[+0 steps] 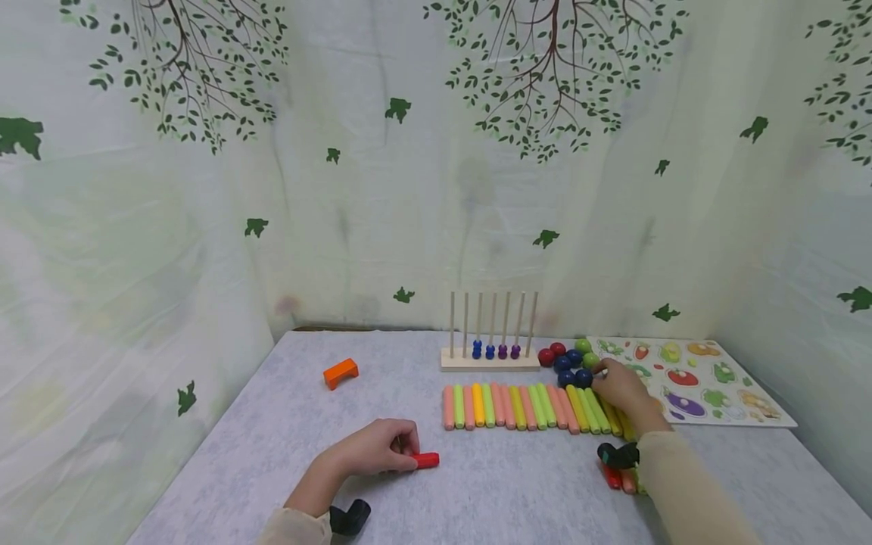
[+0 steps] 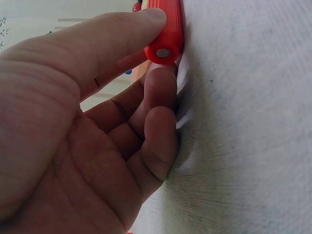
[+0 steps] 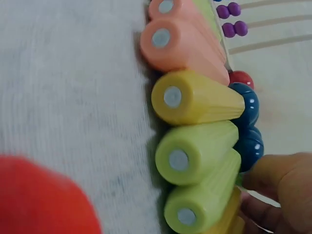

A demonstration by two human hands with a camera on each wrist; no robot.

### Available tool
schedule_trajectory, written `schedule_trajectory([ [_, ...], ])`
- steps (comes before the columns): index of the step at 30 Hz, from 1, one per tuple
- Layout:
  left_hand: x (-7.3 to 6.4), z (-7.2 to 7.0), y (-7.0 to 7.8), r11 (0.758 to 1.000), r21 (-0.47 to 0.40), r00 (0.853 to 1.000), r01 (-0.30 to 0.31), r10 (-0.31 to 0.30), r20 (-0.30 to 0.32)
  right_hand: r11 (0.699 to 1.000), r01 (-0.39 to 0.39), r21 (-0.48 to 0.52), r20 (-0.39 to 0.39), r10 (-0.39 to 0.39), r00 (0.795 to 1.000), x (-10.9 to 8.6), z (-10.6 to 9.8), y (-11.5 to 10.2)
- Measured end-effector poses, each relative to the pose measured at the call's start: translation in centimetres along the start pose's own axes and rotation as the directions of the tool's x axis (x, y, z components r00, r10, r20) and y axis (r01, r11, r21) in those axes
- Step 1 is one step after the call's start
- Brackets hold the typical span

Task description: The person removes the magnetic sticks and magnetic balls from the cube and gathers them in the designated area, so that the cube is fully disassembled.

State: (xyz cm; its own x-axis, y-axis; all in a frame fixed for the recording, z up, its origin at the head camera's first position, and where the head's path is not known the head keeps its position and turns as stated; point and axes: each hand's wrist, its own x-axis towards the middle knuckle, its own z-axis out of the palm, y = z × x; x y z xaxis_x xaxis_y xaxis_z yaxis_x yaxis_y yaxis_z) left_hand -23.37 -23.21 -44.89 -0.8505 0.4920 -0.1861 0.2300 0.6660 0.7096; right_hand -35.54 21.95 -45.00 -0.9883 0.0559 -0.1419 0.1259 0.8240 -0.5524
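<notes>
My left hand [image 1: 378, 448] pinches a red magnetic rod [image 1: 428, 460] between thumb and fingers, low over the tabletop. In the left wrist view the rod [image 2: 165, 39] shows a round metal disc in its end, with the thumb laid along it. Over on the right, my right hand [image 1: 623, 390] reaches past a row of pink, green and yellow rods [image 1: 524, 407]. Its fingertips are beside the dark blue balls [image 1: 583, 378] and a green ball [image 1: 590, 360]. In the right wrist view, its curled fingers [image 3: 265, 175] are partly hidden behind the rods; I cannot tell whether they hold a ball.
Behind the row stands a wooden peg abacus [image 1: 490, 363] with blue and purple beads. Red balls [image 1: 546, 357] lie beside it. A vegetable picture board [image 1: 708, 378] is at the back right, an orange bridge-shaped block [image 1: 341, 372] at the left. More rods [image 1: 611, 475] lie under the right wrist.
</notes>
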Motion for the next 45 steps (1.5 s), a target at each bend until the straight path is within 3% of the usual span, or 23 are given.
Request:
schedule_trajectory([
  [3,0.0,-0.1,0.0,1.0,-0.003,1.0,0.001,-0.001,0.007,1.0,0.012,-0.017,-0.029,-0.012,1.0,-0.3,-0.2,-0.6],
  [6,0.0,-0.3,0.0,1.0,0.005,1.0,-0.002,0.002,0.008,0.993,0.089,-0.071,-0.056,-0.093,0.994,-0.6,-0.3,-1.6],
  [10,-0.1,-0.6,-0.2,1.0,0.021,1.0,-0.01,0.011,-0.004,0.959,0.24,-0.148,0.01,-0.241,0.97,-0.8,-0.2,-3.5],
  [13,-0.1,-0.5,-0.3,1.0,0.014,1.0,-0.02,0.02,-0.006,0.946,0.269,-0.179,0.059,-0.263,0.963,-0.9,0.0,-4.3],
  [17,0.0,-0.2,-0.3,1.0,0.002,1.0,-0.016,0.016,0.004,0.953,0.212,-0.215,0.02,-0.213,0.977,-1.3,-0.1,-4.0],
  [21,-0.1,-0.4,-0.1,1.0,0.011,1.0,-0.01,0.01,0.006,0.967,0.082,-0.242,-0.033,-0.093,0.995,-1.7,-0.7,-3.3],
  [26,-0.2,-0.7,-0.1,1.0,0.005,1.0,0.001,-0.001,0.003,0.971,-0.07,-0.229,0.003,0.073,0.997,-1.7,-0.8,-3.4],
  [29,-0.2,-0.5,-0.2,1.0,-0.01,1.0,0.01,-0.01,0.01,0.972,-0.084,-0.217,0.044,0.096,0.994,-1.7,-0.6,-3.5],
  [45,0.0,-0.1,-0.3,1.0,0.005,1.0,-0.023,0.023,0.001,0.968,-0.134,-0.212,0.051,0.148,0.988,-1.5,0.0,-3.4],
])
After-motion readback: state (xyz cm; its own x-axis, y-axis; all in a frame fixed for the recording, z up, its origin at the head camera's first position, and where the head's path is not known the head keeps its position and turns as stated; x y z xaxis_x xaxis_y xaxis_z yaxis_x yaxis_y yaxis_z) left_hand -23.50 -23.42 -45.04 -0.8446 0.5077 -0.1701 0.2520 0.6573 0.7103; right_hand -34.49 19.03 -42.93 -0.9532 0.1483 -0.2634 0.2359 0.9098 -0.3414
